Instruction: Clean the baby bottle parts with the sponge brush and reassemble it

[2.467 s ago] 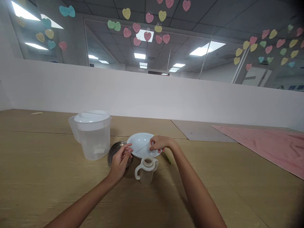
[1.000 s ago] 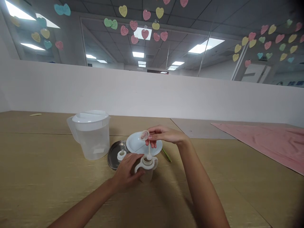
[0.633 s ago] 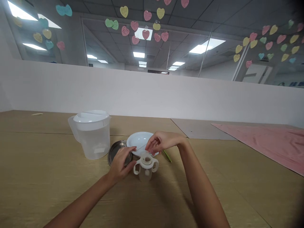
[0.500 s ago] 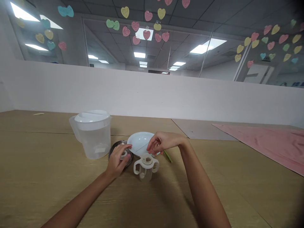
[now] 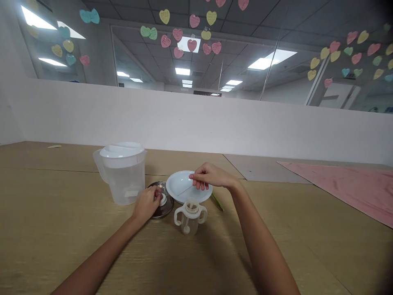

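My left hand (image 5: 147, 201) reaches over a round metal dish (image 5: 166, 211). Its curled fingers are on a white bottle ring (image 5: 163, 199) there. My right hand (image 5: 208, 177) hangs over a white divided plate (image 5: 176, 184), thumb and forefinger pinched together. Whether something small is between them I cannot make out. In front of the plate an uncapped clear baby bottle (image 5: 189, 225) with two white handles stands upright. A straw with a round weight shows inside it. Neither hand touches the bottle.
Left of the dish stands a translucent pitcher (image 5: 125, 184) with a white lid. A thin green stick-like item (image 5: 217, 202) lies right of the plate. Pink cloth (image 5: 344, 184) covers the table's right side. A white wall (image 5: 196, 123) bounds the back.
My left hand has gone from spread fingers over the dish to curled fingers at the white ring. My right hand has risen away from the bottle's top, its fingers drawn into a pinch.
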A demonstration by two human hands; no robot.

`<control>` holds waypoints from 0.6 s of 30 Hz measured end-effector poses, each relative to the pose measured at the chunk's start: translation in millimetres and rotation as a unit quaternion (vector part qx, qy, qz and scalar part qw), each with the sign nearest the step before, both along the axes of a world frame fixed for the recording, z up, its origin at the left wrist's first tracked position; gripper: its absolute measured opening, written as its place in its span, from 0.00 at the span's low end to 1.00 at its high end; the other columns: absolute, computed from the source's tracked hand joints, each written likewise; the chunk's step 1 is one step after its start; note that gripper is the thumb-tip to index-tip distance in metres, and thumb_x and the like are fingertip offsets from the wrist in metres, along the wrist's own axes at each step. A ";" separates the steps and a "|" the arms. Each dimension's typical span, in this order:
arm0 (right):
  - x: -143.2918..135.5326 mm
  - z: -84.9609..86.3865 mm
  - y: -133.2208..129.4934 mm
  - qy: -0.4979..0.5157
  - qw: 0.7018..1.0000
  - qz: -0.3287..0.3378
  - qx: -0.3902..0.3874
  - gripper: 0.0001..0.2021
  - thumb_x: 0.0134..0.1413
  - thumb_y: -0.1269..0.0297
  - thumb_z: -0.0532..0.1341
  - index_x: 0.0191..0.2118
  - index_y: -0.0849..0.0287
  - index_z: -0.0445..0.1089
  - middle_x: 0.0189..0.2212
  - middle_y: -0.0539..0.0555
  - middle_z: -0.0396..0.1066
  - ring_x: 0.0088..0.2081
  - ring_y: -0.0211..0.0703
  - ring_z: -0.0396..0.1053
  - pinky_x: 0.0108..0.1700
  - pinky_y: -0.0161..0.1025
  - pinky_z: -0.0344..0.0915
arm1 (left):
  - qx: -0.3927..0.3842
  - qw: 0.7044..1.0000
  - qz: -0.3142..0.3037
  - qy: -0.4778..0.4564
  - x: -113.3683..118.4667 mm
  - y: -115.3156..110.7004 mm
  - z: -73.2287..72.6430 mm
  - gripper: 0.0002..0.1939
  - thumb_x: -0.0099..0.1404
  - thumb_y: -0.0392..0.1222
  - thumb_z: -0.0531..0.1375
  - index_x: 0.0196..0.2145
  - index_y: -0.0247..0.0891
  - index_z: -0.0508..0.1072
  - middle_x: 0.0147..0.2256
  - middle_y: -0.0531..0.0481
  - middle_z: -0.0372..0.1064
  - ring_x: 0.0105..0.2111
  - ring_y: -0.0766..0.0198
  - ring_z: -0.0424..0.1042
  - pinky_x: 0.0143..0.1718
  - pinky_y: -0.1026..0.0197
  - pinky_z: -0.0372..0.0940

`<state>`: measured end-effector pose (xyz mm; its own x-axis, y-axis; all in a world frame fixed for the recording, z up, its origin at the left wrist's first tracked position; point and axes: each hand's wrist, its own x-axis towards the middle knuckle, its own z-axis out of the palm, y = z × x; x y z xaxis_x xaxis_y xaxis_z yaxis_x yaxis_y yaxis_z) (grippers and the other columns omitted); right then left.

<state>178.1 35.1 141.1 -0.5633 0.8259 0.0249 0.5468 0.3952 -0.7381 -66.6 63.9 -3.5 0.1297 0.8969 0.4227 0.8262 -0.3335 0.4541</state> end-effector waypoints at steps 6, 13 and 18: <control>-5.2 -5.0 5.6 -0.008 1.000 0.011 -0.002 0.13 0.53 0.59 0.56 0.36 0.64 0.72 0.25 0.53 0.70 0.22 0.32 0.65 0.21 0.30 0.63 | 0.084 0.990 0.040 -0.107 2.3 -7.6 6.4 0.11 0.64 0.48 0.48 0.32 0.39 0.63 0.28 0.51 0.66 0.28 0.61 0.67 0.29 0.61 0.60; -38.7 -15.3 -5.7 0.033 0.989 0.048 0.133 0.30 0.41 0.57 0.66 0.53 0.54 0.63 0.46 0.55 0.69 0.45 0.43 0.66 0.38 0.35 0.66 | 0.346 0.911 -0.054 -0.217 9.5 -14.7 -4.8 0.06 0.64 0.42 0.51 0.37 0.38 0.61 0.33 0.49 0.66 0.34 0.64 0.68 0.35 0.61 0.64; -60.4 -21.0 -18.3 -0.004 0.977 0.150 0.154 0.26 0.43 0.62 0.66 0.52 0.48 0.64 0.47 0.48 0.69 0.46 0.42 0.66 0.45 0.36 0.62 | 0.395 0.886 -0.133 -0.202 16.7 -21.8 -7.1 0.06 0.64 0.38 0.52 0.40 0.38 0.62 0.34 0.49 0.66 0.37 0.63 0.69 0.37 0.60 0.65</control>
